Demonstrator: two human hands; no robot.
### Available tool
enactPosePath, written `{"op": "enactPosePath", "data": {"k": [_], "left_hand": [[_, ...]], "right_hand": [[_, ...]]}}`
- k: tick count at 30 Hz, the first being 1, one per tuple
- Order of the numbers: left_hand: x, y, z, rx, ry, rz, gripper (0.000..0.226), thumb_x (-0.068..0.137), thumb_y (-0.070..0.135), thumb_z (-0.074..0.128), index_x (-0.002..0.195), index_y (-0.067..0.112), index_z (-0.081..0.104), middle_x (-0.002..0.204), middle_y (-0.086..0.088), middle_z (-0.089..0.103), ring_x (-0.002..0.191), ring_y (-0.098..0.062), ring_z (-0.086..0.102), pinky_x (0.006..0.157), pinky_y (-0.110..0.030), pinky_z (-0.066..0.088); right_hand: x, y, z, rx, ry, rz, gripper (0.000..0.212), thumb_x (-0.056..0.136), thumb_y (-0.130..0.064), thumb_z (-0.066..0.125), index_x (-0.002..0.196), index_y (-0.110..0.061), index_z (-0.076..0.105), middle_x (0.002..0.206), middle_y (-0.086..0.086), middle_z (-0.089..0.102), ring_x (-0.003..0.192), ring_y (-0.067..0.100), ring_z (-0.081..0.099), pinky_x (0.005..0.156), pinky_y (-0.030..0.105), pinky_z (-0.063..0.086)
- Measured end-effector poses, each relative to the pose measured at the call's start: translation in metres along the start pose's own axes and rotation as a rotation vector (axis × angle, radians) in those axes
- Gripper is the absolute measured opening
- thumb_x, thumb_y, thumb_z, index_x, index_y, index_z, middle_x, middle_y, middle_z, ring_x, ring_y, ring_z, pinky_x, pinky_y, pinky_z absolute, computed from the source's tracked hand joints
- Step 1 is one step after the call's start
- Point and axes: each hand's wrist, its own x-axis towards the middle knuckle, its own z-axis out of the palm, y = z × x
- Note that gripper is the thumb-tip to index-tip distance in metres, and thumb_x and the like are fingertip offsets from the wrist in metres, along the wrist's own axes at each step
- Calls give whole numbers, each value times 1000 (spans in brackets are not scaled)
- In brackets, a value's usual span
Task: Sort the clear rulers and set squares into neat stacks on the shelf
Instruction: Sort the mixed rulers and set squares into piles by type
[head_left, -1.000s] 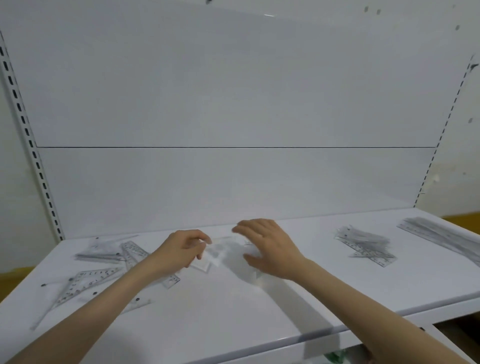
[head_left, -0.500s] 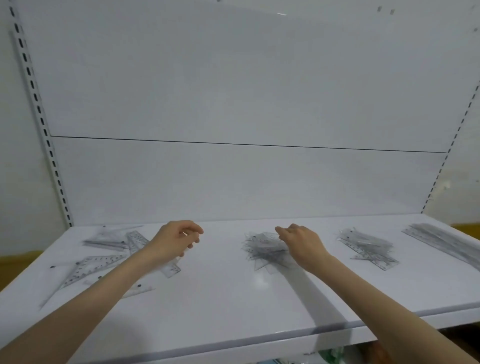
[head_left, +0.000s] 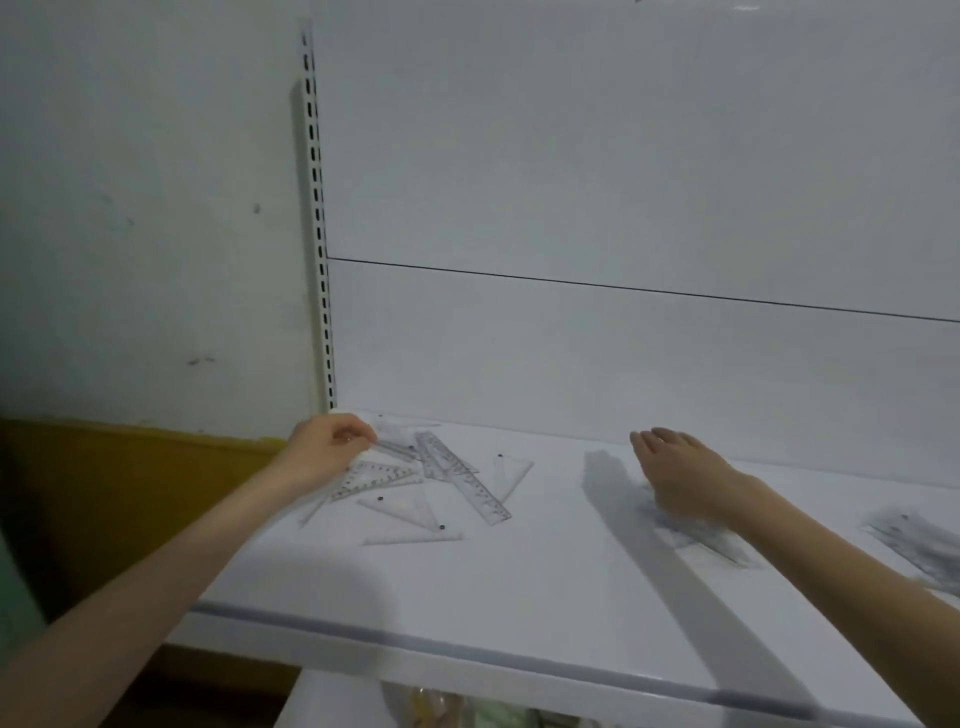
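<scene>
Pinching a clear piece, left hand; nearby ruler runs far-left to near-right.

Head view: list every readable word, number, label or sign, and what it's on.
No readable text anywhere.
Straight ruler: scale marks show, numbers too blurred to read.
Set square: graduations visible, digits illegible.
Middle stack: smeared grey, nothing readable.

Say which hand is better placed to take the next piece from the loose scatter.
Left. The left hand is at the loose scatter, fingers pinching a clear piece; the right hand is open over the middle stack, away from the scatter.
</scene>
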Motion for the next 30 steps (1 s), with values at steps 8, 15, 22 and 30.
{"op": "enactPosePath", "data": {"k": [8, 15, 22, 30], "left_hand": [[-30, -49, -4, 351, -163, 26, 39, 92, 29, 58, 129, 16, 56, 136, 1, 53, 124, -14, 47, 101, -21, 33], [-13, -50, -1, 454, -192, 37, 54, 93, 41, 54, 140, 16, 43, 147, 0, 42, 134, -17, 37, 110, -28, 26], [-3, -56, -11, 460, -191, 180, 44, 87, 40, 64, 124, 17, 62, 123, 3, 62, 114, -12, 50, 94, -23, 39], [-1, -55, -13, 471, -253, 301, 21, 84, 34, 52, 79, 18, 66, 75, 0, 61, 70, -7, 47, 70, -31, 44]], "right_hand": [[51, -147, -36, 471, -50, -354, 36, 97, -39, 39, 122, -15, 49, 130, 9, 52, 123, 29, 47, 98, 42, 42], [67, -206, -47, 454, 68, -437, 38, 89, -54, 50, 84, -17, 53, 100, 9, 63, 99, 29, 57, 73, 34, 44], [65, -213, -54, 163, 283, -563, 18, 74, -28, 67, 63, -15, 62, 66, 11, 64, 60, 30, 62, 53, 24, 29], [54, -195, -50, 239, 450, -354, 16, 44, -17, 70, 52, -22, 57, 43, -4, 54, 33, 22, 41, 43, 14, 7]]}}
